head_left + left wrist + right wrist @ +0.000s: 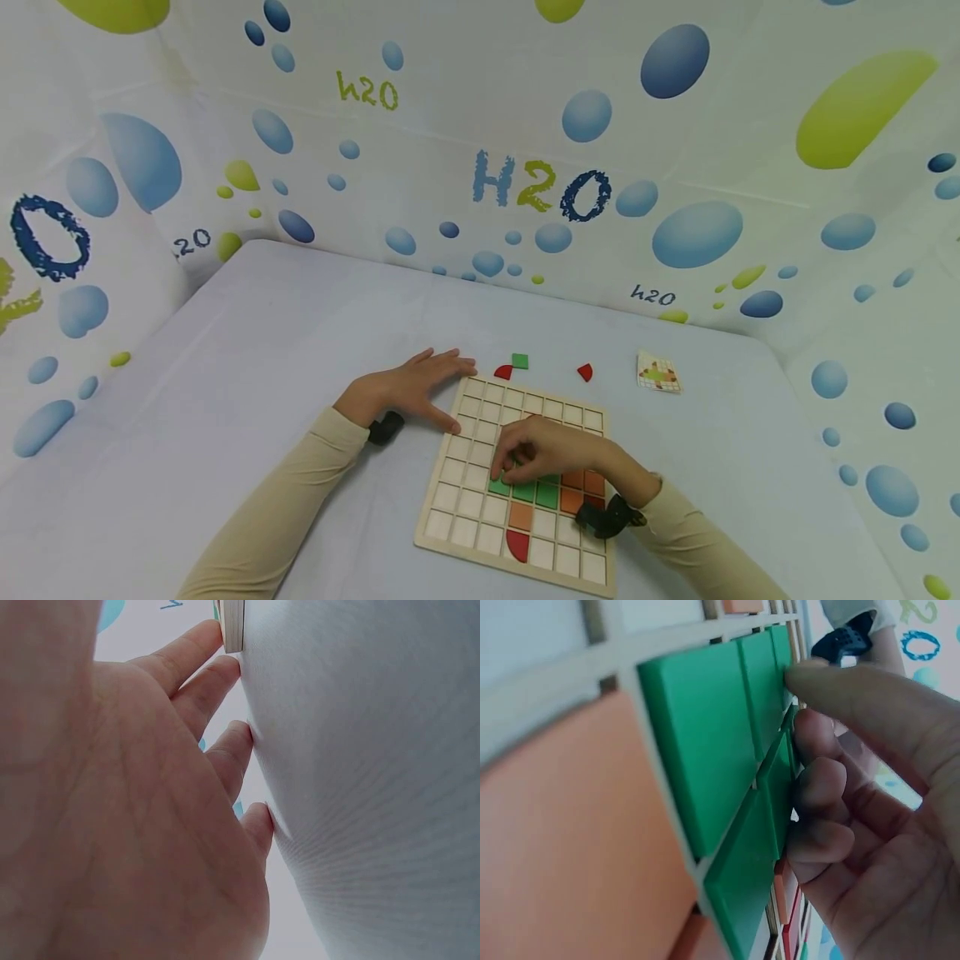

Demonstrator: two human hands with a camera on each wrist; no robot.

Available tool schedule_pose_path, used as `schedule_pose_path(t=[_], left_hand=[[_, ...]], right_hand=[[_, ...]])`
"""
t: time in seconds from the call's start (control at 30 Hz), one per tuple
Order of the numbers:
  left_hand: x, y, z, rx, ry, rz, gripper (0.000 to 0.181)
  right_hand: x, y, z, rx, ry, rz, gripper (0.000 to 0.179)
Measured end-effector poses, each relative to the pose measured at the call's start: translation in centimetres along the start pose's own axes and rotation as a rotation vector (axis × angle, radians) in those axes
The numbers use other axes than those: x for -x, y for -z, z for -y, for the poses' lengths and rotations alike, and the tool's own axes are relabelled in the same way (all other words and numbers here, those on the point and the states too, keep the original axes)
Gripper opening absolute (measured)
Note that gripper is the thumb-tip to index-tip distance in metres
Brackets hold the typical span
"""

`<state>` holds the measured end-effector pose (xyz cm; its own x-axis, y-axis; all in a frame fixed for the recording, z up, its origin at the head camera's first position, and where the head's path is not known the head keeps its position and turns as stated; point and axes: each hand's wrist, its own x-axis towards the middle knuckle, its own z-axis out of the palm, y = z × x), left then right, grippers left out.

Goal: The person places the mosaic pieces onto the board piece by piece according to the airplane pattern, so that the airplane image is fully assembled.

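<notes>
A pale wooden grid board [448, 521] lies on the table, with green, orange and red tiles in some of its squares. My left hand [408, 387] is spread at the board's left edge, fingers extended; in the left wrist view its fingertips [229, 667] reach the table and the board's side. Over the middle of the board, my right hand [543, 450] has its fingers curled. Its thumb and index finger close on a green tile [793, 739] among other green tiles [705, 742] in the right wrist view. The fingers partly hide that tile.
Behind the board lie a green square tile [520, 361], a red quarter-round tile [504, 372] and another red tile [585, 372]. A small pattern card [658, 372] lies farther right. A patterned curtain [450, 125] hangs behind the table.
</notes>
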<state>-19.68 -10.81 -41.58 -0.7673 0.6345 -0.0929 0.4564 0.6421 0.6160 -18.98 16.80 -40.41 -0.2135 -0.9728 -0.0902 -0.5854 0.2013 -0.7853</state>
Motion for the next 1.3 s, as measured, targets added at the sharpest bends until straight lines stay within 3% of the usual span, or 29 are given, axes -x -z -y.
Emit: schedule_pose_path(t=[0.23, 0.47, 0.93, 1.3], left_hand=[[0.0, 0.0, 0.0, 0.006, -0.009, 0.002, 0.087], [0.0, 0.0, 0.1, 0.006, -0.011, 0.006, 0.087], [0.1, 0.1, -0.1, 0.015, -0.004, 0.014, 0.086], [0.1, 0.2, -0.1, 0.022, -0.020, 0.017, 0.084]], right_hand=[[0.2, 0.3, -0.2, -0.116, -0.061, -0.064, 0.011], [0.2, 1.0, -0.5, -0.032, -0.100, -0.156, 0.009], [0.0, 2.6, -2.5, 0.015, -0.178, -0.407, 0.008], [-0.4, 3.7, -3.4, 0.041, -0.279, -0.504, 0.007]])
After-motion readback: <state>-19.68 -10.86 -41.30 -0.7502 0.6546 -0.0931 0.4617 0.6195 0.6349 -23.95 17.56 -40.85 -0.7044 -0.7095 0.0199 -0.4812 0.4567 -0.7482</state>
